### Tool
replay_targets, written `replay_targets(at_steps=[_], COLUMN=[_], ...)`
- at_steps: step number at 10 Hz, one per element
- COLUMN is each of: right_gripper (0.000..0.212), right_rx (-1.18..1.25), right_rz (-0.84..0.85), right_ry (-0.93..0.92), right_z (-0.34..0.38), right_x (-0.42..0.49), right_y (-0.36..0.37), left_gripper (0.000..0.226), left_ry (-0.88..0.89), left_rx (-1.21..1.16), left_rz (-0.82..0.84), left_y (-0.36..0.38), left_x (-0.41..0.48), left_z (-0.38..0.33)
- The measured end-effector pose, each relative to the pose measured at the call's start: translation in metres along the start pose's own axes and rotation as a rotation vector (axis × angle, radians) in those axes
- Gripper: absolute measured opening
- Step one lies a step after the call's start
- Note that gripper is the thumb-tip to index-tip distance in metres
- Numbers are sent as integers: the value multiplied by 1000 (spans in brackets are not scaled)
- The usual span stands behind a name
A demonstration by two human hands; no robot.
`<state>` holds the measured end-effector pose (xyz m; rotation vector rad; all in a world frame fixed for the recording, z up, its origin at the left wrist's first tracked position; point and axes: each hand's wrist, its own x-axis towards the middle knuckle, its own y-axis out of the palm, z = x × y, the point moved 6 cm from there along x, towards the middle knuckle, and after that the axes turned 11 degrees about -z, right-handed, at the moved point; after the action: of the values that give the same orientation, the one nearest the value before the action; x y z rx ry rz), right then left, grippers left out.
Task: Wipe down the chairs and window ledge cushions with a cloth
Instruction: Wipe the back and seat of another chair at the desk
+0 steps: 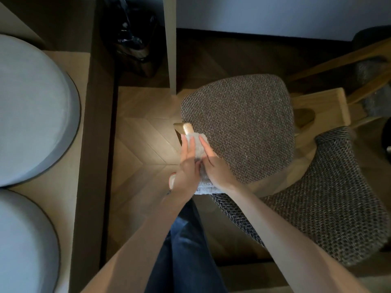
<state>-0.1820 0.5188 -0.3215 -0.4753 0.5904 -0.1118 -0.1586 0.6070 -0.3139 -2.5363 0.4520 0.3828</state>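
Note:
A wooden chair with a grey-brown woven seat cushion (239,127) stands in front of me, its woven backrest (330,197) curving to the lower right. A white cloth (200,144) lies against the seat's left edge, over the wooden arm end (185,127). My left hand (187,163) and my right hand (213,166) are side by side, both closed on the cloth, fingers pointing away from me. Part of the cloth hangs below my wrists. Two round grey ledge cushions (31,106) (23,244) lie on the wooden ledge at the left.
The ledge's dark wooden front (93,144) runs down the left. A bin with a black bag (135,41) stands at the back, beside a pale table leg (171,45). A second wooden chair (364,77) is at the right. Herringbone wooden floor (143,144) lies between ledge and chair.

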Motion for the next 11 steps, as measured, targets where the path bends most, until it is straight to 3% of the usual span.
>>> replay_targets(at_steps=[2, 4, 6, 7, 8, 9, 11], right_gripper=[56, 45, 38, 39, 42, 45, 46], right_rx=[-392, -636, -686, -698, -689, -653, -670], right_rz=[33, -105, -118, -94, -99, -112, -144], right_ry=[-20, -193, -227, -250, -293, -352, -477], right_z=[-26, -31, -39, -44, -55, -72, -120], right_x=[-68, -119, -166, -186, -205, -222, -239], right_y=[-19, -48, -96, -124, -158, -194, -273], left_gripper=[62, 58, 51, 34, 39, 61, 66], left_ry=[-40, 18, 6, 37, 66, 77, 184], left_rx=[54, 3, -125, -155, -98, -2, 11], left_rz=[34, 117, 116, 98, 73, 18, -26], left_y=[37, 66, 88, 93, 107, 130, 190], left_x=[-76, -123, -170, -187, -205, -220, -247], left_z=[3, -11, -53, -77, -97, -116, -165])
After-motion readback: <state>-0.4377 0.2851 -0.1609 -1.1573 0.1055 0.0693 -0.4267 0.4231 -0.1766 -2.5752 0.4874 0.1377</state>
